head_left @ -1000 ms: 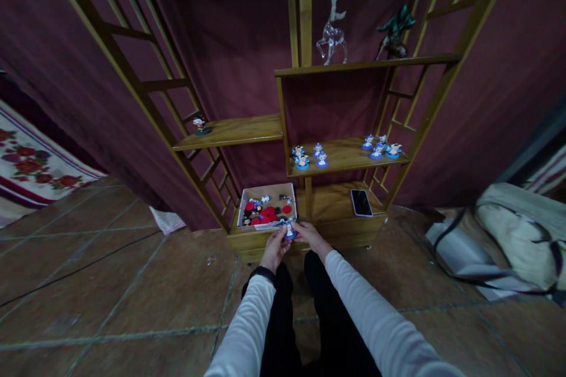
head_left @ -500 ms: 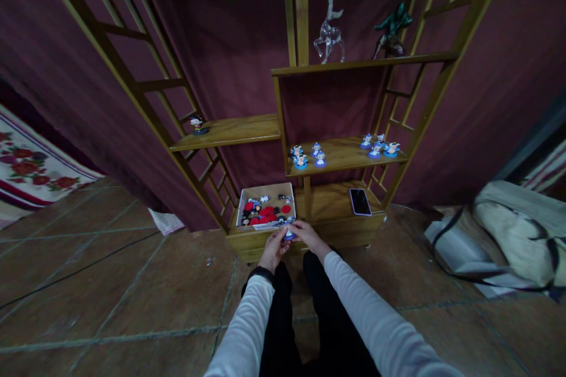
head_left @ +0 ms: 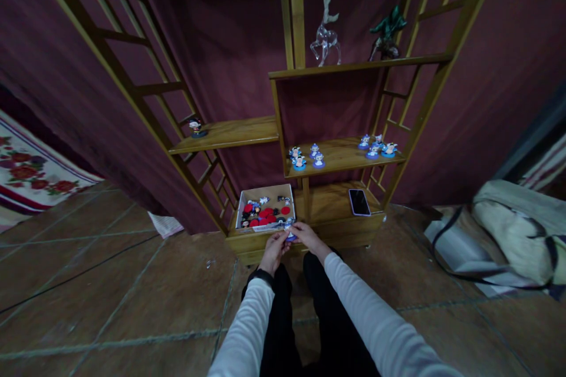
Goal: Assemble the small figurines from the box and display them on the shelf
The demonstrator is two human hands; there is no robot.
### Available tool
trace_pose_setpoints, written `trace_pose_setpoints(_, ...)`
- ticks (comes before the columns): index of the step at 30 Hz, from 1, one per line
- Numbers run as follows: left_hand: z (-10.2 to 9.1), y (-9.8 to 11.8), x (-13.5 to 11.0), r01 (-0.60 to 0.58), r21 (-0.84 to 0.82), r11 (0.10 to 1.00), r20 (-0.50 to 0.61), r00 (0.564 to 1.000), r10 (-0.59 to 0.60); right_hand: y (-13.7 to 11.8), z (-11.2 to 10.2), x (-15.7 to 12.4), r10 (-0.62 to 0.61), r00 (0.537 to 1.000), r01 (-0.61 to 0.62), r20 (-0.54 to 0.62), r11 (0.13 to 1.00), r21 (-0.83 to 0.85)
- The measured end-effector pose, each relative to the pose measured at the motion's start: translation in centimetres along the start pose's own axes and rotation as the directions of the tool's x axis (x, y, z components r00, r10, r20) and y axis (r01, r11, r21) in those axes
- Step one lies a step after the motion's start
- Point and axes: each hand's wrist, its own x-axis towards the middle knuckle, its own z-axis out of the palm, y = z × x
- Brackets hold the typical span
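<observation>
Between my two hands is a small white and purple figurine [head_left: 289, 232] on a purple base. My left hand [head_left: 274, 248] pinches it from the left, and my right hand [head_left: 306, 235] grips it from the right; the fingers partly cover it. Just beyond them sits an open cardboard box [head_left: 289, 193] on the bottom of the wooden shelf unit. Inside lie several red discs [head_left: 267, 213] and small figure parts [head_left: 264, 200]. Similar figurines stand on the middle shelf [head_left: 340, 156], one group at its left end [head_left: 299, 162] and another at its right [head_left: 374, 150].
A phone [head_left: 359, 202] lies on the lower shelf, right of the box. One dark-haired figurine [head_left: 196, 127] stands on the left shelf. A clear deer [head_left: 326, 41] and a green statuette [head_left: 388, 34] stand above. A light bag [head_left: 513, 230] rests on the floor at right.
The camera view has shifted slightly. Both hands stay in nearly the same place, holding the figurine, which appears turned a little.
</observation>
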Motion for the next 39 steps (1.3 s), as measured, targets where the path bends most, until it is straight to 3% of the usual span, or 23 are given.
trace_pose_setpoints(19,0.1,0.0,-0.4,-0.039,-0.035,0.999,0.014,0.999,0.040,-1.4,-0.1,-1.2,-0.012,0.998,0.008,0.061,0.997,0.078)
trace_pose_setpoints(23,0.4,0.3,-0.6,-0.028,-0.014,1.000,-0.042,0.999,0.027,-1.4,-0.1,-1.3,-0.013,0.994,0.004,0.105,0.997,0.082)
trace_pose_setpoints(29,0.6,0.6,-0.8,-0.035,0.012,0.999,-0.060,0.998,0.036,-1.7,0.0,-1.4,0.051,0.998,-0.054,0.038,0.996,0.069)
trace_pose_setpoints(39,0.7,0.6,-1.2,-0.032,0.025,0.999,-0.008,0.999,0.032,-1.6,0.2,-1.4,0.024,0.999,-0.025,0.022,0.996,0.090)
